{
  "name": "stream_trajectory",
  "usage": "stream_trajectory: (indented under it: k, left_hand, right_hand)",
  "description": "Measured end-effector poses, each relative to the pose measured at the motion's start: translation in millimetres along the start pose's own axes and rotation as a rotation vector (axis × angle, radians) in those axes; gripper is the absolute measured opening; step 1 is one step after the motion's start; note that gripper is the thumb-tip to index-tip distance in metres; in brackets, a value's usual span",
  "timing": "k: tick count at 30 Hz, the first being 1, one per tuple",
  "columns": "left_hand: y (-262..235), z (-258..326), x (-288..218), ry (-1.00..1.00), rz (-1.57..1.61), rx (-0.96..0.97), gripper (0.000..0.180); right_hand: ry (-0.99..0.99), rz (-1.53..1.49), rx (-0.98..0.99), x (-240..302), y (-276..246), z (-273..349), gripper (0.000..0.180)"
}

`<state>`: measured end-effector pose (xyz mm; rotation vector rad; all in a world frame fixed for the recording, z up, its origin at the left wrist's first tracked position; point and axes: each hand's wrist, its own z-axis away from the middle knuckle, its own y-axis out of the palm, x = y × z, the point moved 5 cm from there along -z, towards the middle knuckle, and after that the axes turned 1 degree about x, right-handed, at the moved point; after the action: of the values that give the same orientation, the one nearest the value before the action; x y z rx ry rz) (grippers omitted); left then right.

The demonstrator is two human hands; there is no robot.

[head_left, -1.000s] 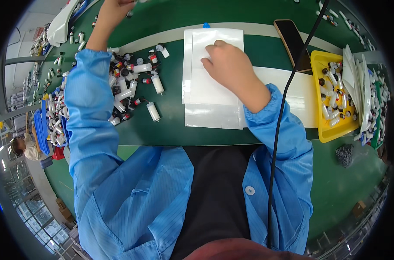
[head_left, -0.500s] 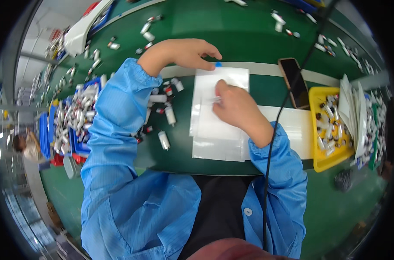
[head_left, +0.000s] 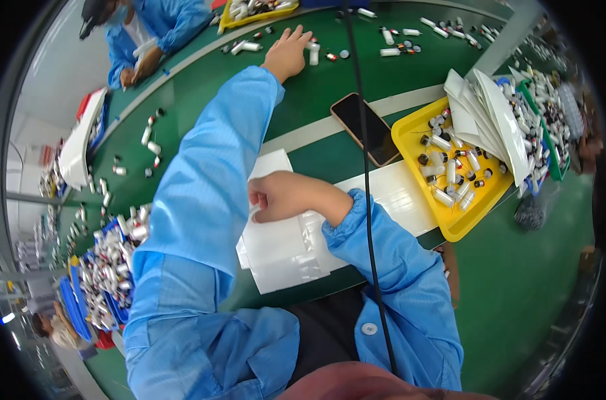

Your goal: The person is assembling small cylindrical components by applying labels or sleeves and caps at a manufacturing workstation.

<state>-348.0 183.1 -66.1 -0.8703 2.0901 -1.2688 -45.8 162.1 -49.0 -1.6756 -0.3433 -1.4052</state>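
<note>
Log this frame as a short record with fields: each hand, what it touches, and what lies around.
left hand: stretched far across the green table, fingers spread, among scattered white vials
right hand: curled, resting on the stack of clear plastic bags
phone: dark, flat, beside the yellow tray
yellow tray: holds vials and white sheets
far side: another person in blue

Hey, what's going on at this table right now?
A person in a blue coat works at a green table. The left hand is stretched far out, open, beside small white vials scattered there. The right hand rests curled on a stack of clear plastic bags. A dark phone and a yellow tray of vials lie to the right.
</note>
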Motion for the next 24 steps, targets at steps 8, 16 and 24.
stream_trajectory:
  k: [8,16,24]
  left_hand:
    - [-79.6,16.0,-38.6,0.107,0.333,0.028,0.034]
    - [-188.0,154.9,-65.1,-0.741,1.781,-0.079,0.043]
    - [-197.8,281.6,-61.8,-0.802,2.225,-0.385,0.051]
  right_hand:
    - [-0.097,-0.088,-0.067,-10.1,2.3,-0.6,0.035]
    - [-0.518,-0.01,-0.722,40.6,-22.2,27.4,0.036]
    - [-0.541,-0.185,-0.914,68.8,7.2,11.4,0.063]
